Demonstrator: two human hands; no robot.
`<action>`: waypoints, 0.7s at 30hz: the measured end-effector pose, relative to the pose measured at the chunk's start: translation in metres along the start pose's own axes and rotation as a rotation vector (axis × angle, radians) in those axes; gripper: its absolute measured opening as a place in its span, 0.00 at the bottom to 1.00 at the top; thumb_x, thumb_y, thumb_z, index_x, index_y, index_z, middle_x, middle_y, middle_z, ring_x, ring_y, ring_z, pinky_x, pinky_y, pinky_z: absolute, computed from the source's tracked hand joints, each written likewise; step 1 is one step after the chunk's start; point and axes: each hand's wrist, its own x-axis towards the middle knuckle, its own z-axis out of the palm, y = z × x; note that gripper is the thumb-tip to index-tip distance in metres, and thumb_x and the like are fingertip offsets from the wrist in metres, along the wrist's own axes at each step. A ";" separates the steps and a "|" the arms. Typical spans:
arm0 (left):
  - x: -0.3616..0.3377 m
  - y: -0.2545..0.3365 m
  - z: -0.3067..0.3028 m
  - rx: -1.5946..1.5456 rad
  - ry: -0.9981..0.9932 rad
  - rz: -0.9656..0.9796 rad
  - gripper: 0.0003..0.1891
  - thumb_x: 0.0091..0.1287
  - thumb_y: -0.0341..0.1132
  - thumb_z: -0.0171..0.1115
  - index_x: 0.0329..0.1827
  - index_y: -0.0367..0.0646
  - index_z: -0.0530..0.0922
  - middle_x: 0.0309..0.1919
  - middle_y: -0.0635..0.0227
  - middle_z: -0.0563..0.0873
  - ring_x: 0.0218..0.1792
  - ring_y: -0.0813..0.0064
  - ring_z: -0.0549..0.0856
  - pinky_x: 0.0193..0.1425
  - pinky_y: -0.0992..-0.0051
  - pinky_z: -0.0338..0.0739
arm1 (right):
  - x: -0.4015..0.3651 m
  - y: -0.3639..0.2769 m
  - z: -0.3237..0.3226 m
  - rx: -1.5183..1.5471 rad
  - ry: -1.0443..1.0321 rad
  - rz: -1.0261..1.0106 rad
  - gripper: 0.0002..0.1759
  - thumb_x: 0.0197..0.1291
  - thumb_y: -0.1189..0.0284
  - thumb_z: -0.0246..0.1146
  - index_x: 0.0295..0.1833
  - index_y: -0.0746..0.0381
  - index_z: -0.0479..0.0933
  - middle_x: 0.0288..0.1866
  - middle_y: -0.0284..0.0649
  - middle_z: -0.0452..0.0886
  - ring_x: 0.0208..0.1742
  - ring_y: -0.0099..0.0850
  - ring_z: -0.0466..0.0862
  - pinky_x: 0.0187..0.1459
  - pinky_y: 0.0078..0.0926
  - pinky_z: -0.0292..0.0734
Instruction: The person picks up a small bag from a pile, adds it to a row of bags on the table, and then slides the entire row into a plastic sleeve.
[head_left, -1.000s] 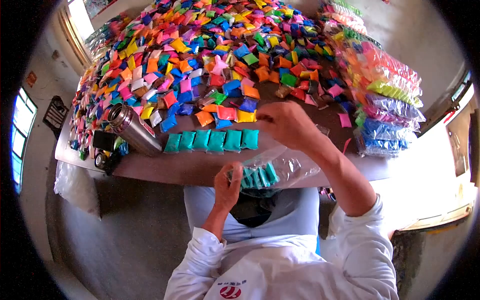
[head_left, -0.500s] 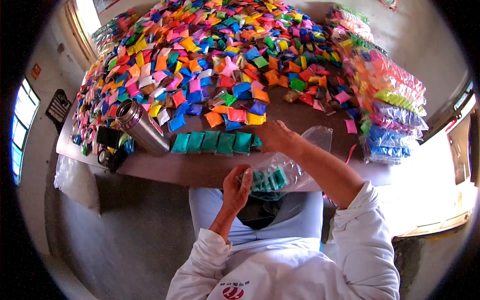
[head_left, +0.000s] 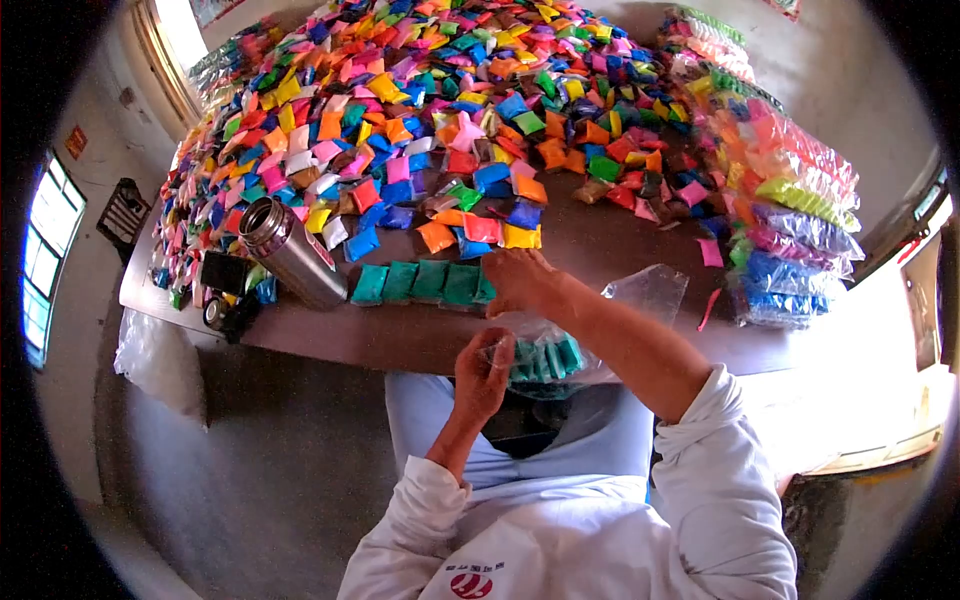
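My left hand [head_left: 484,375] is closed on the edge of a clear plastic bag [head_left: 645,290] at the table's front edge. Inside the bag, several teal packets [head_left: 545,360] stand side by side. On the table just beyond lies a row of flat teal packets [head_left: 431,281]. My right hand [head_left: 522,282] reaches across the bag to the right end of this row. Its thumb and fingers straddle the end packets, which they partly cover.
A large heap of colourful packets [head_left: 430,110] covers the back of the table [head_left: 600,235]. A steel flask [head_left: 292,252] and a small black device [head_left: 225,290] stand left of the row. Stacked filled bags [head_left: 800,230] line the right; a white plastic bag [head_left: 160,360] hangs at left.
My right hand has moved left onto the end of the teal row, covering packets there. My left hand still holds the bag. The whole view has shifted slightly.
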 end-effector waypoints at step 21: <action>0.004 0.005 -0.001 0.181 0.025 0.036 0.19 0.70 0.47 0.56 0.43 0.36 0.78 0.30 0.70 0.79 0.33 0.81 0.75 0.38 0.77 0.70 | -0.180 0.042 -0.048 0.857 -0.295 0.404 0.22 0.56 0.60 0.65 0.49 0.67 0.78 0.37 0.43 0.83 0.40 0.30 0.82 0.43 0.28 0.76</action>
